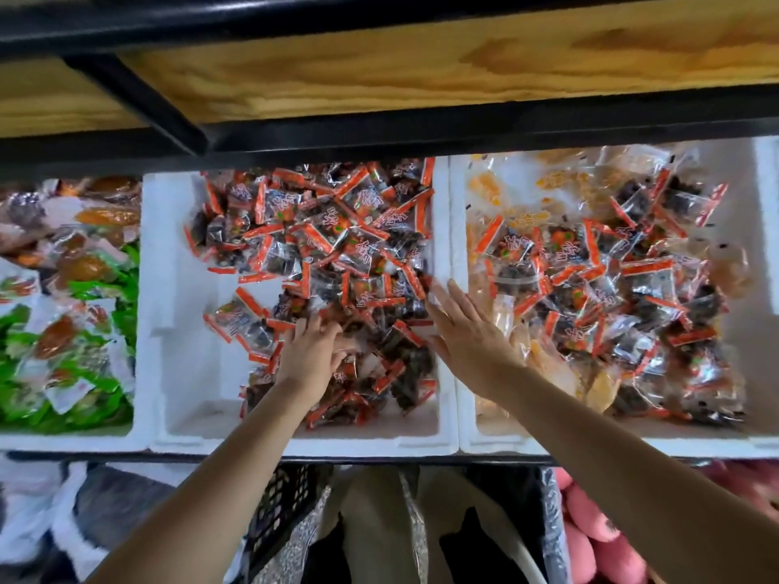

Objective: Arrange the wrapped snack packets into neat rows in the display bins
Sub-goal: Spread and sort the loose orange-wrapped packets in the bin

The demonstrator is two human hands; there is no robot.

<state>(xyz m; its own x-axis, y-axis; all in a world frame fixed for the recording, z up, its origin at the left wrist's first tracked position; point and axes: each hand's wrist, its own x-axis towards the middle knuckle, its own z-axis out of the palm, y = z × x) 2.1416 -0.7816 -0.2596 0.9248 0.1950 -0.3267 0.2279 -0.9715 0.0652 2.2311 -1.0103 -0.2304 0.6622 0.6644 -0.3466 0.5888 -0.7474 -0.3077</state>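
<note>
A white foam bin (168,288) in the middle holds a loose heap of clear snack packets with orange-red edges (337,229). My left hand (312,351) lies in the near part of that heap, fingers curled round packets. My right hand (463,326) hovers with straight fingers over the foam wall between the middle bin and the right bin (750,440). The right bin holds more orange-red packets (611,288) on top of yellow-orange ones (484,187). The middle bin's left part shows bare foam.
A left bin (139,432) holds green and orange-brown packets (63,330). A wooden shelf with a black metal frame (379,132) hangs low over the bins' far side. Below the shelf edge are a black crate (282,499), white bags and pink items (590,524).
</note>
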